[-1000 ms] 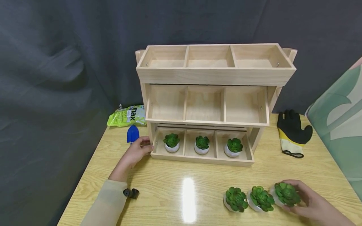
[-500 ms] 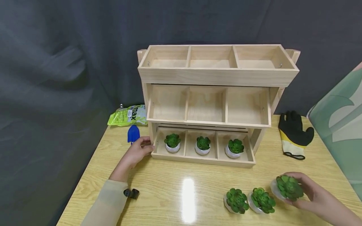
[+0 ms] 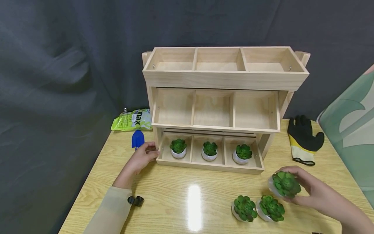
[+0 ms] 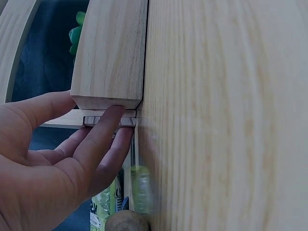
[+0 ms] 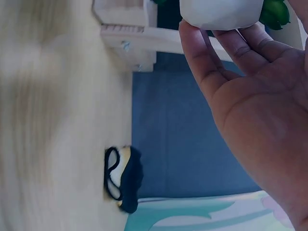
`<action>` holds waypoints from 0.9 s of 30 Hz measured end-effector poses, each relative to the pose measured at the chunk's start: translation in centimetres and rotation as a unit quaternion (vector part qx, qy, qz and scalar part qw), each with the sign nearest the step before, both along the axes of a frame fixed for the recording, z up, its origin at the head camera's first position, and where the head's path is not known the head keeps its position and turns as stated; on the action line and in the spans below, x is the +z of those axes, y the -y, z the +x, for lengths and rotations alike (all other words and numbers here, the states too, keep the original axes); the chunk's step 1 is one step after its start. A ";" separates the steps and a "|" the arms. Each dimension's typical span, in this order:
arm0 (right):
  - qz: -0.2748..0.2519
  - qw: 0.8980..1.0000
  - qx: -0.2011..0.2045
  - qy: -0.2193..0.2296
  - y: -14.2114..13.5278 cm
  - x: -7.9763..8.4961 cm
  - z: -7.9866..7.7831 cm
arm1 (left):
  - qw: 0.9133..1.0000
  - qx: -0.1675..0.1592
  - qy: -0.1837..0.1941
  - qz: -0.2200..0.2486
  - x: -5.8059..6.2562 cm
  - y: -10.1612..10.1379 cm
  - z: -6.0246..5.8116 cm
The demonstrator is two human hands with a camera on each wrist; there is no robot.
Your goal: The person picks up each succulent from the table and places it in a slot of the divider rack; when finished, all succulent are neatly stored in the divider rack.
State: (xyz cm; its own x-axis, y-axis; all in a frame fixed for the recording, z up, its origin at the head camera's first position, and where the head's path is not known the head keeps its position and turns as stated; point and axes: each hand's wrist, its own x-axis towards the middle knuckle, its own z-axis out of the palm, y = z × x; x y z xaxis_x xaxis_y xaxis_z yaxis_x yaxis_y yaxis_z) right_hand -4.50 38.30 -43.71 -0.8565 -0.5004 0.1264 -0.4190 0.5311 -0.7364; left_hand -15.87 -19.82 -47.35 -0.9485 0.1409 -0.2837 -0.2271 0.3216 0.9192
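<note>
My right hand (image 3: 306,187) holds a small potted succulent (image 3: 285,184) above the table, fingers and thumb about its white pot (image 5: 221,13). Below and to its left, two more potted succulents (image 3: 244,208) (image 3: 271,208) stand side by side on the table. My left hand (image 3: 142,158) rests its fingertips against the left end of the wooden shelf's bottom tray (image 3: 208,166); in the left wrist view its thumb and fingers (image 4: 98,139) touch the tray's corner without wrapping round it. Three potted succulents (image 3: 178,148) (image 3: 209,150) (image 3: 242,153) sit in that tray, one per compartment.
Above, the shelf's middle tray (image 3: 214,126) and top tray (image 3: 225,79) have three bare compartments each. A green bag (image 3: 131,120) and a blue shovel (image 3: 137,139) lie left of the shelf. A black and yellow glove (image 3: 304,138) lies to the right.
My right hand has lifted its succulent off the table, away from the other two, and carried it forward and slightly left. My left hand has stayed at the tray's end.
</note>
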 end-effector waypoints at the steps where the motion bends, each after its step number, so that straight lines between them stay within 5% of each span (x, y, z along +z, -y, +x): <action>1: -0.001 1.000 0.003 0.001 0.2 0.2 -0.1 | 1.000 0.000 0.000 0.000 0.0 0.0 0.0; 10: 0.027 1.000 0.009 -0.008 2.6 2.3 -1.6 | 1.000 0.002 0.003 -0.001 -0.2 0.0 -0.2; 27: 0.038 0.994 0.104 -0.015 9.6 9.1 -5.9 | 1.000 0.004 -0.001 -0.006 -0.3 0.1 -0.3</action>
State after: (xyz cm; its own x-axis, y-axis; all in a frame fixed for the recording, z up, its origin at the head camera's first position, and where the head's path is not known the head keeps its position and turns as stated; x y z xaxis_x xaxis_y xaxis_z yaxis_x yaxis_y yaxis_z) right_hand -10.45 28.67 -34.64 -0.7304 -0.6748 0.1053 -0.5462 0.4846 -0.6833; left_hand -16.16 -19.90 -47.66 -0.9501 0.1293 -0.2838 -0.2286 0.3303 0.9158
